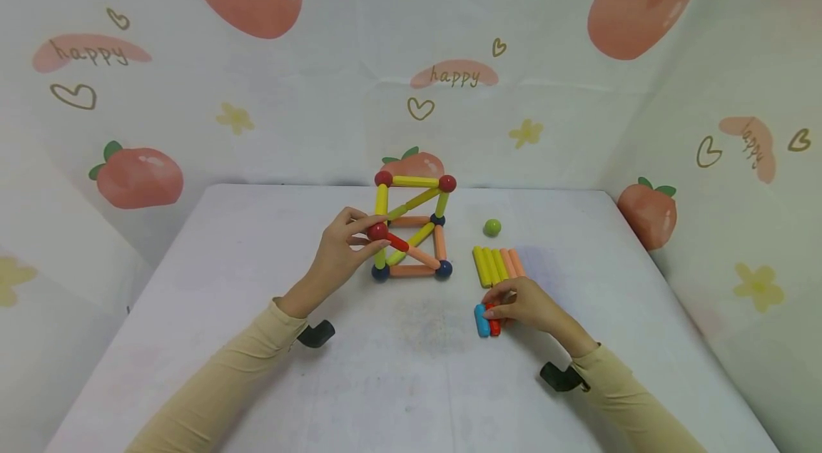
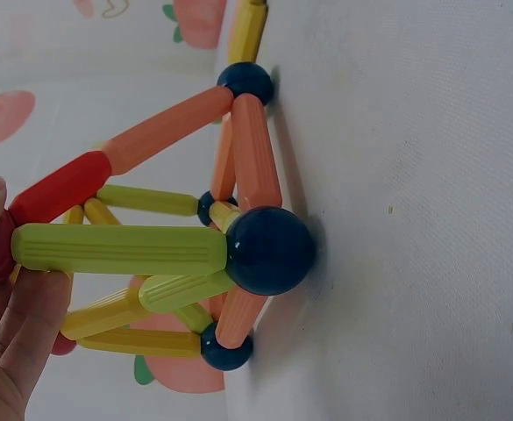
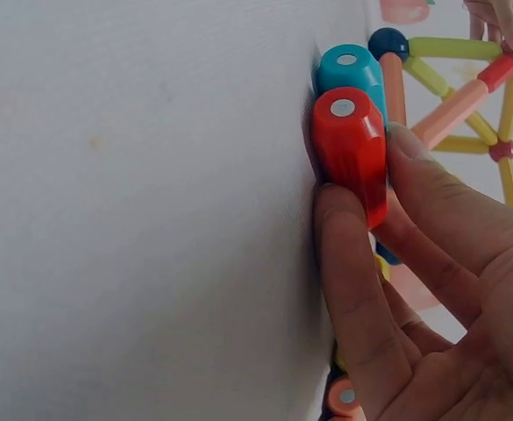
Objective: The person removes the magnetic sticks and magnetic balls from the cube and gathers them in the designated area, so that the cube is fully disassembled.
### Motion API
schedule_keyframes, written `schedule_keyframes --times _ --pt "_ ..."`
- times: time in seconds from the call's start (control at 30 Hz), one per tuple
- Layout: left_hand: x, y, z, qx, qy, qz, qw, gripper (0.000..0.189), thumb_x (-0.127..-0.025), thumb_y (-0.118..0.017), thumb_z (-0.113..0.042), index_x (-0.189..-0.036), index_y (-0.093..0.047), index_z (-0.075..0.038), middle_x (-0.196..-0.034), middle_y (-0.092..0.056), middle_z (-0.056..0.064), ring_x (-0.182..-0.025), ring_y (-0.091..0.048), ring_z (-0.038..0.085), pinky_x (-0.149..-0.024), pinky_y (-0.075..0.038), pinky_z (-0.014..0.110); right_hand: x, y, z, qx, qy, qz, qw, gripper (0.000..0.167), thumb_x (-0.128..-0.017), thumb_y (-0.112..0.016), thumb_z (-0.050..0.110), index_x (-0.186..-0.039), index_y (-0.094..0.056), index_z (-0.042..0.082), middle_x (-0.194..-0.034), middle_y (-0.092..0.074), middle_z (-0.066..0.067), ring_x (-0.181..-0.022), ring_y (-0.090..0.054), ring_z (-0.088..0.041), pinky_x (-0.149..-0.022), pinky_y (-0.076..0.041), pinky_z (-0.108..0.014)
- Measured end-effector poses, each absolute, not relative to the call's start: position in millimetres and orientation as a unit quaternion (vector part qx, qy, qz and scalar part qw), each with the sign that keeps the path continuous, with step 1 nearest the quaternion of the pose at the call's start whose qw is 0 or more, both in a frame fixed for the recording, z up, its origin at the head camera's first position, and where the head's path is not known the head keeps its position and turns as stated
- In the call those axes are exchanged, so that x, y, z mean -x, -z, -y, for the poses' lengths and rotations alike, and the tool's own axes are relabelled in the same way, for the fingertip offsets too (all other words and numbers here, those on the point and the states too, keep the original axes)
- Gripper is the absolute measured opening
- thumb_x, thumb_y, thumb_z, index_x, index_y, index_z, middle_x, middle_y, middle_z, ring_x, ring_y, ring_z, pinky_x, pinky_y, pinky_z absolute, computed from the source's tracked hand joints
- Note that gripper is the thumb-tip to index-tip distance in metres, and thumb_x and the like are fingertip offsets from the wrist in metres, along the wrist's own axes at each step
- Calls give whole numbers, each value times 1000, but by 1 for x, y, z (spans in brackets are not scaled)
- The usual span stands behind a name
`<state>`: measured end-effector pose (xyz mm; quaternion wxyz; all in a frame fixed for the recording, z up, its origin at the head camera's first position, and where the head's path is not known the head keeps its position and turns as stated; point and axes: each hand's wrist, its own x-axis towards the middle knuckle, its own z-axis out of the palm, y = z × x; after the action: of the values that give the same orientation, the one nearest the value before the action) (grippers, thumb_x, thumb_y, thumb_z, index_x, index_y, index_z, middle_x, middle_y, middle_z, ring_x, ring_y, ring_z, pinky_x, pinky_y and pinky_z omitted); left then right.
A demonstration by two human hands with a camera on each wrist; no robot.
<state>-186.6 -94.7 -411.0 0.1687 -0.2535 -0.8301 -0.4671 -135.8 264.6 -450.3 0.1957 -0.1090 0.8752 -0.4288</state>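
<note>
Red glossy ball, upper near-left corner of multicoloured plastic rod-and-ball frame, clamped between left hand thumb and fingers, while right hand pinches short red plastic rod beside short blue plastic rod, both to frame's near right

ball behind sticks, frame left

head view | loose red stick partly behind right hand | sleeves cut at bottom edge | left wrist view | left hand cut at edge
</note>
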Motion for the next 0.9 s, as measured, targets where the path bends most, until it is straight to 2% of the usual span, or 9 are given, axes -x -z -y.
schedule_keyframes --times 0.2,0.33,0.43,0.53,0.67,0.8,0.9 --pt "187 411 95 256 470 827 172 42 -79 -83 -10 -120 -72 -9 -104 -56 10 -92 -67 23 -73 -62 33 138 441 -265 121 401 -888 189 27 -83 -80 22 -102 -74 4 -82 -64 -6 -62 -64 -16 -58 -58 -28" --pt "187 412 95 256 469 828 170 44 -78 -83 -9 -120 -71 -8 -104 -56 10 -92 -67 23 -74 -62 33 146 429 -260 138 384 -899 161 23 -86 -77 19 -103 -74 4 -81 -66 -7 -62 -62 -16 -59 -56 -27" --pt "187 411 96 255 467 830 165 45 -78 -83 -8 -121 -70 -6 -105 -56 11 -92 -68 23 -74 -62 33 153 416 -249 156 379 -902 139 26 -87 -76 21 -108 -74 5 -87 -69 -6 -70 -62 -17 -61 -56 -26" --pt "187 411 96 254 465 833 160 46 -78 -83 -7 -121 -70 -5 -105 -56 12 -92 -68 24 -74 -62 34 161 403 -232 179 381 -900 117 30 -89 -74 24 -116 -72 9 -101 -72 -6 -85 -64 -18 -70 -56 -24" --pt "188 411 96 253 464 834 160 46 -77 -83 -5 -122 -70 -7 -105 -56 12 -92 -68 24 -74 -62 34 174 393 -204 224 419 -876 88 33 -91 -72 18 -122 -69 8 -117 -71 -11 -102 -67 -23 -85 -59 -31" --pt "188 411 96 256 462 834 162 47 -77 -83 -5 -122 -70 -8 -105 -56 12 -93 -68 24 -74 -62 35 191 391 -178 259 454 -849 80 32 -93 -69 13 -124 -68 7 -122 -69 -14 -108 -67 -26 -91 -59 -37" --pt "188 411 97 258 459 834 162 46 -78 -83 -7 -122 -70 -8 -106 -56 12 -93 -68 24 -73 -62 35 202 392 -160 271 460 -839 100 35 -92 -70 17 -126 -67 9 -126 -68 -9 -108 -68 -24 -91 -59 -35"
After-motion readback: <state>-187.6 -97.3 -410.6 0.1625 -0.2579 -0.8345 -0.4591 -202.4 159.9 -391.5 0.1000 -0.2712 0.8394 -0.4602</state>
